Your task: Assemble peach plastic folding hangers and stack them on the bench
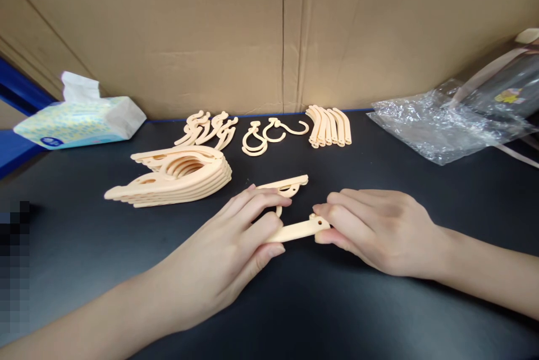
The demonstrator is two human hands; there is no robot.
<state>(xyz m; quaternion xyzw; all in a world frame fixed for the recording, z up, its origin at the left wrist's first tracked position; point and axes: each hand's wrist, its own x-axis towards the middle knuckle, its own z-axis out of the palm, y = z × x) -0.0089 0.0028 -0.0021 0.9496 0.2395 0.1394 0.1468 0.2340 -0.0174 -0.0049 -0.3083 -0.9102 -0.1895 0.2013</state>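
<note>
Near the middle of the black table, my left hand (248,236) is closed round a cream plastic hanger piece (297,231), whose arm with a small hole points right. Another arm of it shows beyond my fingers. At the hole end, my right hand (374,228) is pinched, with its fingertips on a small cream part mostly hidden by them. A stack of folded cream hangers (181,186) lies behind and left of my left hand.
Along the back lie small curved pieces (206,128), loose hooks (255,138) and a row of curved arms (330,126). A tissue pack (84,123) sits back left, clear plastic bags (438,124) back right. Cardboard (210,28) stands behind the table (337,315).
</note>
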